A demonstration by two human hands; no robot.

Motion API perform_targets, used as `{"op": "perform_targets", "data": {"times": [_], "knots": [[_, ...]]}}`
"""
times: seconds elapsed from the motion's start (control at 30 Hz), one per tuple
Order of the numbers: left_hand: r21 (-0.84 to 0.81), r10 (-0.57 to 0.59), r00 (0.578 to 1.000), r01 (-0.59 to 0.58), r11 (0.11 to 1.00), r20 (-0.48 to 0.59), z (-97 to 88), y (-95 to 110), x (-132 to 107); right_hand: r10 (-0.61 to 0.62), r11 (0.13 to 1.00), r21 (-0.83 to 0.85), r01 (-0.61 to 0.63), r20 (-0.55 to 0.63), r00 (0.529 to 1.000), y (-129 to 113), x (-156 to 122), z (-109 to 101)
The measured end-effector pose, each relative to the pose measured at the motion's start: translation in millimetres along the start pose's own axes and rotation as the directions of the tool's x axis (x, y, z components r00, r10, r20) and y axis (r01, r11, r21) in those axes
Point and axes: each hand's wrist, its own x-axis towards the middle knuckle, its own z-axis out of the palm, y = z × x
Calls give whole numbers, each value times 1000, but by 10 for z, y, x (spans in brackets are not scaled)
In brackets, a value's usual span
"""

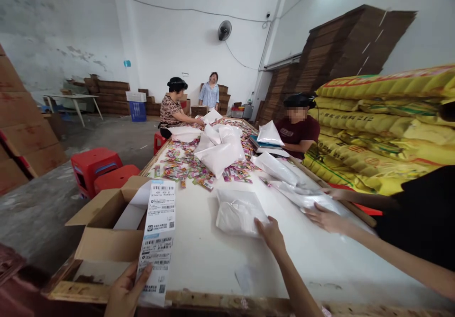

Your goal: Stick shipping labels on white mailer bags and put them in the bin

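My left hand (128, 286) pinches a strip of printed shipping labels (158, 241) with barcodes, thumb on top, beside an open cardboard box (106, 241). On the white tabletop, my right hand (270, 236) grips the lower right corner of a filled white mailing bag (241, 210), which lies flat. To the right, a co-worker's two hands (325, 217) touch another white mailing bag (302, 196). A pile of filled white bags (220, 149) rests further up the table among many small colourful packets (174, 163).
Across the table sit two people, one at the left and one beside a scale (265, 144) bearing a white bag. Another person stands behind. Red stools (94, 163) are at the left, yellow sacks (369, 122) at the right. A wooden rim (213, 300) edges the table.
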Motion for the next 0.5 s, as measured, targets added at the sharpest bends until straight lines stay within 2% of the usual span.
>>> {"op": "perform_targets", "data": {"times": [0.03, 0.1, 0.2, 0.23, 0.3, 0.33, 0.37, 0.43, 0.47, 0.5], "knots": [[-5, 14, 1000, -14, 1000, -6, 29, 2, -23, 17, 999, 33, -18, 40, 999, 30, -22, 29], [1, 33, 999, -33, 999, -11, 81, 18, -58, 21, 993, 112, -34, 118, 993, 91, -239, 190], [24, -11, 1000, 10, 1000, 13, 111, 73, -88, -13, 973, 226, -45, 247, 969, 143, -854, 514], [24, -25, 999, 25, 999, 23, 105, 98, -94, -39, 966, 254, -51, 334, 942, 127, -1070, 581], [17, -41, 998, 40, 999, 50, 77, 152, -107, -116, 969, 244, -24, 543, 832, 11, -1403, 594], [20, -42, 997, 41, 999, 60, 60, 180, -114, -167, 975, 220, 36, 613, 772, -93, -1491, 550], [29, -46, 996, 44, 999, 70, 46, 208, -124, -227, 972, 195, 130, 636, 738, -224, -1518, 491], [53, -47, 997, 43, 998, 68, 43, 258, -149, -398, 912, 143, 384, 529, 750, -524, -1412, 403], [63, -45, 997, 41, 997, 57, 58, 280, -165, -503, 851, 103, 515, 439, 744, -667, -1305, 406], [68, -46, 998, 42, 997, 50, 83, 298, -183, -592, 780, 36, 624, 366, 718, -785, -1183, 450]]}}
